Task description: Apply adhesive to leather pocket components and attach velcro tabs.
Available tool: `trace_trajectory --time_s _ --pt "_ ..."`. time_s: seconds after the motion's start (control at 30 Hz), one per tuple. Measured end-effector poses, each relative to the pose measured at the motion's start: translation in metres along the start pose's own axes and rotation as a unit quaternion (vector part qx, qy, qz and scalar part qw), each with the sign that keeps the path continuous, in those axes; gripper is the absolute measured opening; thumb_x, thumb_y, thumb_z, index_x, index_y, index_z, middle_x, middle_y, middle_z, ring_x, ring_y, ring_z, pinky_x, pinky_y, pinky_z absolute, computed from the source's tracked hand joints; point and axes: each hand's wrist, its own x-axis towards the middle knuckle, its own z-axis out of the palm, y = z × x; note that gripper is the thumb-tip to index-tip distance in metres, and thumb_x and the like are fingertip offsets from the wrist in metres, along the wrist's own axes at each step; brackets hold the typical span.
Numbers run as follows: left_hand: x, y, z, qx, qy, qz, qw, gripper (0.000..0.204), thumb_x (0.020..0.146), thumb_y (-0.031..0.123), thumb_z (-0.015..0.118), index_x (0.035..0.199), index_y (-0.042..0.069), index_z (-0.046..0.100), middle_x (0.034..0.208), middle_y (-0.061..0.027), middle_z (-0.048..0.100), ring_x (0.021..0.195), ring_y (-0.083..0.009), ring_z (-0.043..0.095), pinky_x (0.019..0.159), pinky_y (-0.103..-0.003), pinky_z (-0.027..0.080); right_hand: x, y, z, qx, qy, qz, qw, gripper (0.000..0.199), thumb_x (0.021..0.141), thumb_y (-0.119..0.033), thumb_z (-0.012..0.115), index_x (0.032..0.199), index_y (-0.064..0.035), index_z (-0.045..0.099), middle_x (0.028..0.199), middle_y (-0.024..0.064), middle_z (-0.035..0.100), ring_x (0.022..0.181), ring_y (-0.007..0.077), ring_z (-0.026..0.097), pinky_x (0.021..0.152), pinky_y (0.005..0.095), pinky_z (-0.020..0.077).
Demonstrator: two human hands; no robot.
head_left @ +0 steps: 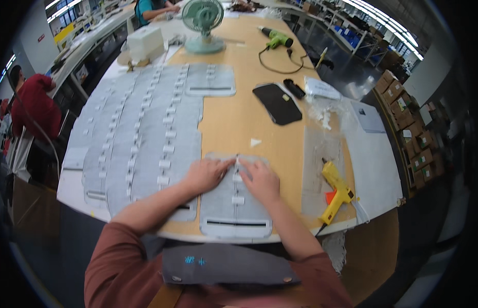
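Note:
A light grey fabric panel (218, 205) lies flat at the table's front edge, with a dark slot near its close end and a row of small white tabs (238, 200) up its middle. My left hand (209, 174) reaches over its far end, fingers closed and tips on the topmost white tab (237, 160). From the other side, my right hand (261, 180) bends its fingers onto the same tab, with its thumb lower down. The fingertips nearly meet and partly cover the tab. To the left, several similar grey panels (146, 128) overlap in rows with white tabs.
At right lie a yellow glue gun (337, 192), a clear plastic sheet (316, 154) and a black panel (278, 104). Farther back are a green heat gun (276, 37) with a cord, a green fan (203, 23) and a white container (145, 43). A person (36, 105) sits left.

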Motion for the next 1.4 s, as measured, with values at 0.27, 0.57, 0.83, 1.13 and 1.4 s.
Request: trace_trajectory --time_s 0.27,0.57,0.83,1.13,1.4 --pt "-0.019 0.0 -0.023 0.029 0.088 0.016 0.996 0.03 0.092 0.024 0.064 0.122 0.024 0.065 0.081 -0.0026 0.07 0.071 -0.0229 0.067 0.058 -0.037 0.053 0.006 0.0 -0.003 0.0 0.056 0.017 0.998 0.04 0.09 -0.035 0.067 0.126 -0.0185 0.063 0.108 0.0073 0.064 0.095 0.0302 0.064 0.078 0.0422 0.0536" --pt "-0.142 0.039 -0.051 -0.005 0.132 -0.088 0.987 0.032 0.082 0.016 0.074 0.113 0.023 0.072 0.067 0.0002 0.061 0.06 -0.0183 0.061 0.051 -0.032 0.047 -0.061 -0.06 -0.021 0.089 0.033 -0.214 0.972 0.028 0.085 -0.022 0.071 0.112 -0.0127 0.07 0.111 0.0039 0.065 0.097 0.0264 0.062 0.083 0.0393 0.0491" --pt "-0.159 0.05 -0.035 0.045 0.121 -0.022 0.991 0.028 0.084 0.02 0.074 0.111 0.024 0.072 0.059 0.0014 0.053 0.052 -0.0164 0.057 0.047 -0.031 0.044 -0.125 -0.067 -0.037 0.132 -0.152 -0.278 0.939 0.023 0.088 -0.025 0.07 0.106 -0.0107 0.072 0.115 0.0037 0.069 0.114 0.0217 0.062 0.106 0.0478 0.0355" --pt "-0.15 0.054 -0.051 0.001 0.093 -0.048 0.994 0.017 0.088 0.023 0.069 0.104 0.018 0.07 0.067 -0.0024 0.062 0.059 -0.0212 0.063 0.051 -0.034 0.049 -0.071 -0.053 -0.045 0.119 0.074 -0.096 0.986 0.029 0.094 -0.021 0.062 0.117 -0.0041 0.066 0.115 0.0146 0.069 0.107 0.0313 0.064 0.091 0.0396 0.0483" --pt "-0.117 0.03 -0.067 -0.04 0.1 -0.126 0.986 0.023 0.087 0.035 0.072 0.103 0.019 0.071 0.073 -0.0013 0.066 0.064 -0.0197 0.065 0.054 -0.031 0.05 0.026 -0.001 -0.034 -0.035 0.015 -0.057 0.998 0.049 0.088 -0.03 0.07 0.128 -0.0035 0.059 0.131 0.0155 0.059 0.12 0.0327 0.057 0.096 0.0409 0.0483"
